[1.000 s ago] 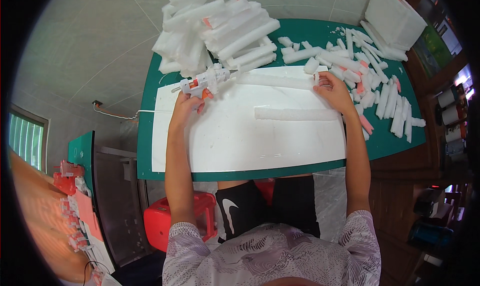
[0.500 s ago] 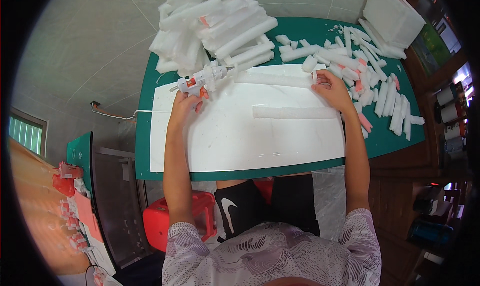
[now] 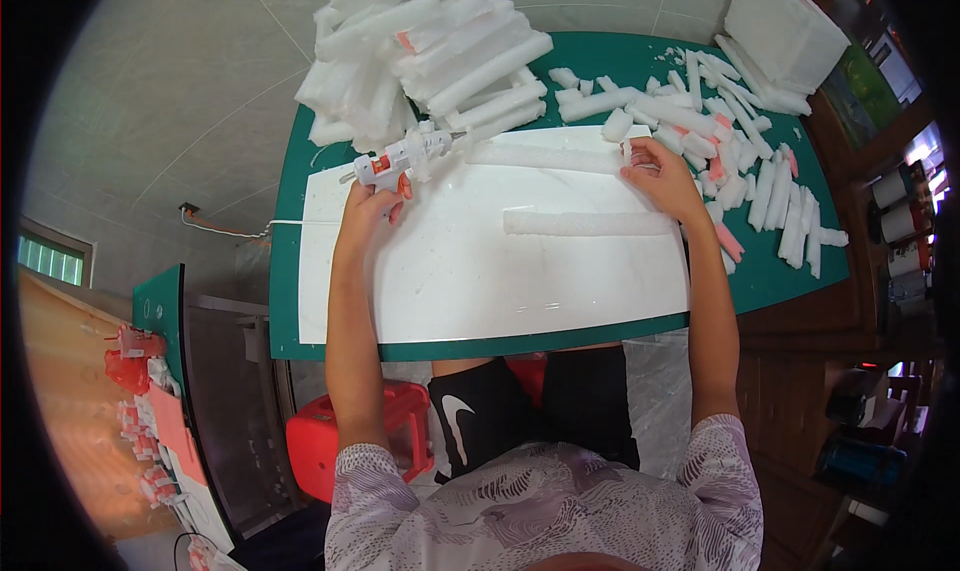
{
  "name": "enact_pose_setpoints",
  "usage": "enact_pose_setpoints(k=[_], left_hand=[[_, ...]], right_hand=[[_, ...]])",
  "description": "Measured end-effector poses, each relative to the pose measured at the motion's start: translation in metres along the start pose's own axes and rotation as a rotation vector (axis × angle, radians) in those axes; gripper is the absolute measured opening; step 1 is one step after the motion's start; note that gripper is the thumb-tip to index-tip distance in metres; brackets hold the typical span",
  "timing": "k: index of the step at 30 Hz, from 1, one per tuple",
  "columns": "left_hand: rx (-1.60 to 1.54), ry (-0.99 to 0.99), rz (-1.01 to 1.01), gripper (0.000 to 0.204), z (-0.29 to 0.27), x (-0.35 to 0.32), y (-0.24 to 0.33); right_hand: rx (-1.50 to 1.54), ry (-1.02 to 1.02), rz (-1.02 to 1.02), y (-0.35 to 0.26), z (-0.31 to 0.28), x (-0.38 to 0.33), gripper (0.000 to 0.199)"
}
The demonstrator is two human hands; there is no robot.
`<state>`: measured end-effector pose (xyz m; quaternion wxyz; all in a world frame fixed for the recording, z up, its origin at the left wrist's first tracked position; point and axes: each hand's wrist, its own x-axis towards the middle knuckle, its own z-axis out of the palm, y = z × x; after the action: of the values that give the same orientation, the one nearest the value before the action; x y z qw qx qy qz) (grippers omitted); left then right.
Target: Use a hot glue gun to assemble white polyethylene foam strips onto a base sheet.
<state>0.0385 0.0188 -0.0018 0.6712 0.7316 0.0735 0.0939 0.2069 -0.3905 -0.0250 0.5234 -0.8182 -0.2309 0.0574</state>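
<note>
My left hand (image 3: 374,203) is wrapped round the grip of a white glue gun (image 3: 408,155) with red parts. Its nozzle points right, close to the left end of a long white foam strip (image 3: 545,158) lying along the far part of the white board (image 3: 430,281). At that strip's right end, my right hand (image 3: 655,174) pinches a small white foam piece (image 3: 628,153); whether the two touch is hard to tell. A second foam strip (image 3: 590,224) lies nearer to me, roughly parallel to the first.
A tall stack of long white foam pieces (image 3: 470,56) stands at the far left of the green table (image 3: 288,311). Loose short foam pieces, some pink, (image 3: 735,136) cover the right side. A white foam box (image 3: 785,31) sits at the far right corner. A white cord (image 3: 290,222) runs off leftward.
Hardly anything differs. The whole view has shifted very slightly, while both hands keep their places and their holds.
</note>
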Motion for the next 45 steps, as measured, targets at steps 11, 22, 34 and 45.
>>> enact_pose_setpoints(k=[11,22,34,45], left_hand=[[-0.02,-0.007,0.01,0.024,-0.002,0.001,-0.003],[-0.014,0.021,0.045,0.033,0.003,0.001,0.004],[-0.077,-0.06,-0.016,0.036,0.022,-0.016,0.005],[-0.079,-0.237,-0.077,0.038,0.047,-0.025,-0.001]], right_hand=[[-0.001,0.008,-0.008,0.0,0.0,0.0,0.042],[0.002,0.025,0.002,0.001,-0.001,-0.001,0.041],[0.024,-0.046,-0.084,-0.011,0.013,0.0,0.039],[0.061,-0.171,-0.047,-0.035,0.049,0.011,0.037]])
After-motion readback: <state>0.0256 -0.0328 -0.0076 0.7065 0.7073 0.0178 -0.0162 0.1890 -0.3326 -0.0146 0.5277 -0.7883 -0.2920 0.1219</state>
